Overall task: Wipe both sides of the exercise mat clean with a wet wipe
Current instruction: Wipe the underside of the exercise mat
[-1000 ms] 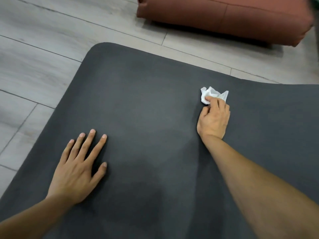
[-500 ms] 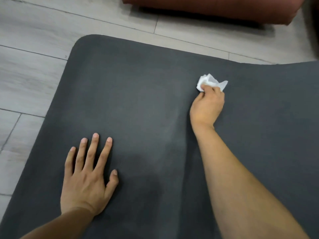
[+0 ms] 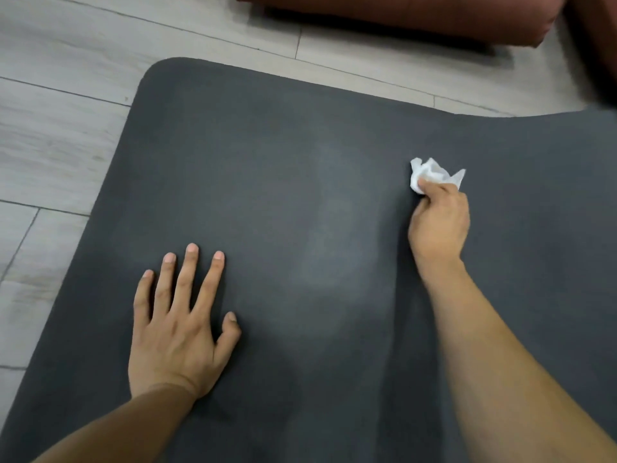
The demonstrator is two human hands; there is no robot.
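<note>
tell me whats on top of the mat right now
The left hand lies flat on the mat; the right hand grips a crumpled wipe against it. The mat under them is hidden.

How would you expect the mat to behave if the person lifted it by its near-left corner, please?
The mat would probably flop and drape rather than stay stiff: it looks thin and lies flat on the floor. It likely resists sliding, since the left hand rests flat on it while the right hand rubs the wipe.
</note>
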